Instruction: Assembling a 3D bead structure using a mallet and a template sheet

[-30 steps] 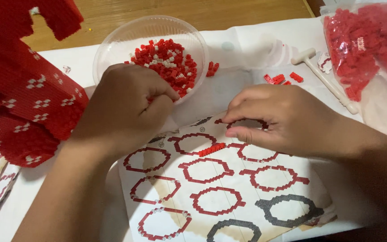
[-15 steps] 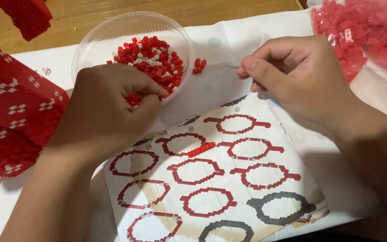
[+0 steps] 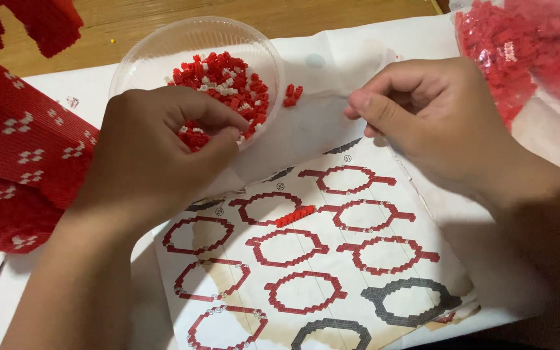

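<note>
Both hands have shifted up off the sheet since a second ago: left hand (image 3: 157,152) now sits at the rim of the clear round plastic bowl (image 3: 163,52), thumb and forefinger pinched on a few of the small red building bricks (image 3: 192,137) at its near edge; right hand (image 3: 435,116) has lifted from the diagrams and hovers above the sheet's top right, fingers curled with thumb pressed to forefinger, though I cannot tell if anything is between them. One short assembled red brick strip (image 3: 295,216) lies on the printed paper instruction sheet (image 3: 384,259), between two ring outlines near its middle. Progress, judged: only that one strip is built against the current diagrams, so most of this layer looks left to do; the large red brick panel with white flower patterns (image 3: 21,162) at far left counts as finished earlier work. Counts: one bowl holding a heap of red and a few white bricks, too many to count; one small cluster of loose red bricks (image 3: 291,94) just outside the bowl; about nine red ring diagrams and two dark ones visible; one clear bag of red bricks (image 3: 526,52) at top right; wooden table (image 3: 332,10) behind.
</note>
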